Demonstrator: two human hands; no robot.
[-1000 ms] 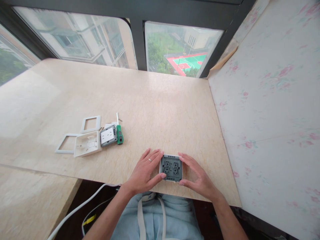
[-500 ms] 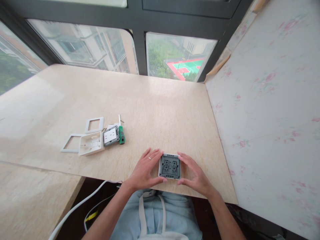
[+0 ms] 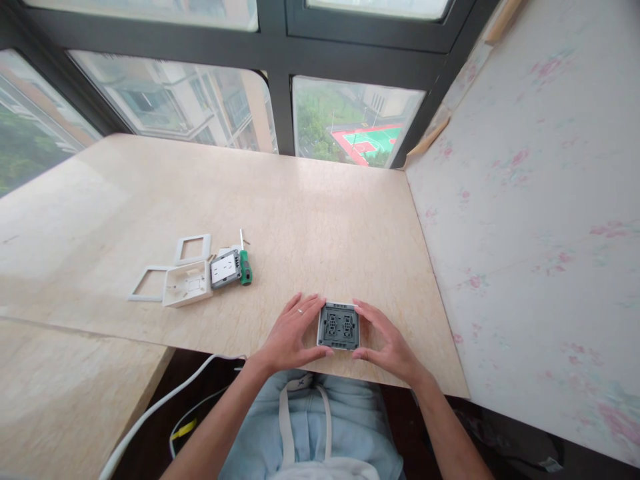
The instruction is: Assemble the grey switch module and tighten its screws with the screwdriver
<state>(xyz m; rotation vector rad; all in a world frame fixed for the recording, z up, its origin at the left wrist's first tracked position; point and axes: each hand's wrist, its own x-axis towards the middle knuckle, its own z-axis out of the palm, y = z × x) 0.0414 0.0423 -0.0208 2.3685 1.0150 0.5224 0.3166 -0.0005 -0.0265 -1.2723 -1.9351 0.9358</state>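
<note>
A square grey switch module (image 3: 339, 326) lies near the front edge of the beige marble-look table (image 3: 310, 207), its inner side with two dark mechanisms facing up. My left hand (image 3: 289, 335) grips its left side, thumb under the lower corner, a ring on one finger. My right hand (image 3: 386, 339) grips its right side with thumb and fingers curled round the edge.
To the left lie two white frames (image 3: 147, 283) (image 3: 193, 248), a white back box (image 3: 188, 285), a grey-and-white socket module (image 3: 225, 268) and a green-handled screwdriver (image 3: 245, 261). A floral-papered wall (image 3: 525, 220) stands on the right, windows at the back. A white cable (image 3: 150, 415) hangs below the table.
Both hands stay on the switch module in the same grip. The view has tilted up slightly, so everything sits a little lower and smaller in the frame.
</note>
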